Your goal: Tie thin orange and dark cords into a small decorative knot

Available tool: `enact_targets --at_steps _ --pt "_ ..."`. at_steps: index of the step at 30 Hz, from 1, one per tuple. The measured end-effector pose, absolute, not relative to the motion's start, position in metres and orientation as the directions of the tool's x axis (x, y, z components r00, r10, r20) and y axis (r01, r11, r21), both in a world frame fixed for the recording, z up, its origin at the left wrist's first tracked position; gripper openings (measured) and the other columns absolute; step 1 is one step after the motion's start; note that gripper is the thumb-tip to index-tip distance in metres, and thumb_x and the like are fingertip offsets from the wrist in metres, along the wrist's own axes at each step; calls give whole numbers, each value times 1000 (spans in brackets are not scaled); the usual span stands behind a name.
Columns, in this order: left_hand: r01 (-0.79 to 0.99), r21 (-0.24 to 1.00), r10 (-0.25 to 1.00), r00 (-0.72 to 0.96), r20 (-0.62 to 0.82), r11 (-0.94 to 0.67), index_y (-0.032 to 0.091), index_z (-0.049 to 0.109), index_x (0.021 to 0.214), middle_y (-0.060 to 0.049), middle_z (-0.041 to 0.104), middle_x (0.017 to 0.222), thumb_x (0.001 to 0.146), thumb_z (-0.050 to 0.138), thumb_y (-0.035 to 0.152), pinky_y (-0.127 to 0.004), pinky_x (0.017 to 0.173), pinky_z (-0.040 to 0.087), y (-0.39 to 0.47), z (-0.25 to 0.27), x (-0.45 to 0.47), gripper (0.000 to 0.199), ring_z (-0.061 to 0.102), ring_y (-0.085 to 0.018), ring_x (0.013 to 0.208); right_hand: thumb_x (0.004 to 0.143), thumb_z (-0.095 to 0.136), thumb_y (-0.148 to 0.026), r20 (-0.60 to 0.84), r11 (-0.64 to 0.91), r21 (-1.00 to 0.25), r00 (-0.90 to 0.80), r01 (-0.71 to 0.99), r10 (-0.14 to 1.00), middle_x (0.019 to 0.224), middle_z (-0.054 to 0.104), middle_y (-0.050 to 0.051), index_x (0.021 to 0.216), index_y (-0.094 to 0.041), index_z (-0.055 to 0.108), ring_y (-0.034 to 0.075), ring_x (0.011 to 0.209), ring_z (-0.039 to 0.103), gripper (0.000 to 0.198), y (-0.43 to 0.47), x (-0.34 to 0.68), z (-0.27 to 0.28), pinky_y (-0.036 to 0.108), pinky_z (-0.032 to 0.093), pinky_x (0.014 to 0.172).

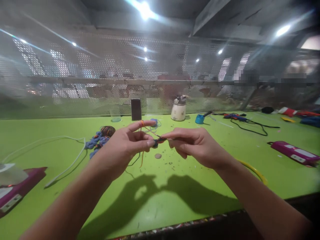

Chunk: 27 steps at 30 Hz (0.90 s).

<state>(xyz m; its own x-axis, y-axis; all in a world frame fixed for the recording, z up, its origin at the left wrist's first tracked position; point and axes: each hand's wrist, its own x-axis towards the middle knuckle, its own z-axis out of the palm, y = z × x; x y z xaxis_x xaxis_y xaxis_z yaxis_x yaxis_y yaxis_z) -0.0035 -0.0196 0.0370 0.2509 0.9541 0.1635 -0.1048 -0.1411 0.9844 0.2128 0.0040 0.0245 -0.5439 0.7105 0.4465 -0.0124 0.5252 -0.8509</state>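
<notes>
Thumb and fingers of my left hand [126, 143] pinch a small dark crochet piece [156, 142] with some orange in it. Orange yarn [142, 123] loops around the raised left index finger and runs across to the piece. My right hand [200, 145] is closed around a thin crochet hook [164, 138], mostly covered by the fingers, its tip at the work. Loose orange and dark yarn tails hang below the left hand. Left of that hand lie blue-purple crocheted pieces [93, 143] and a dark multicoloured yarn ball [108, 130].
On the green table [155, 206] stand a black phone-like block [136, 109], a pale bottle [178, 110] and a blue pot [199, 119]. A corded blue tool [235, 116] and purple power strips [292, 152] lie aside. Behind is a perforated screen [160, 73].
</notes>
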Motion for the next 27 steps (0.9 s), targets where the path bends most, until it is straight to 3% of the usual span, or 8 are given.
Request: enact_targets --at_steps 8,16,27 --pt "-69 990 962 235 138 -125 27 65 117 1 65 75 73 76 18 -24 66 42 -12 29 -6 46 58 -12 71 84 56 -6 441 511 -859 -547 -28 711 68 51 -3 107 -21 73 4 49 45 32 9 213 15 19 43 47" --pt "-30 979 962 178 205 -203 29 68 111 3 66 73 74 75 17 -21 60 41 -15 23 -5 40 54 -9 67 85 53 -2 457 564 -826 -554 26 696 74 57 -2 110 -19 71 4 51 47 35 5 216 12 18 43 47" --pt "14 973 961 158 226 -231 30 69 108 4 66 73 76 75 20 -20 60 42 -16 18 -2 34 55 -8 68 90 47 -2 613 859 -453 -616 240 495 82 60 4 116 -16 67 11 71 55 36 3 217 13 25 43 62"
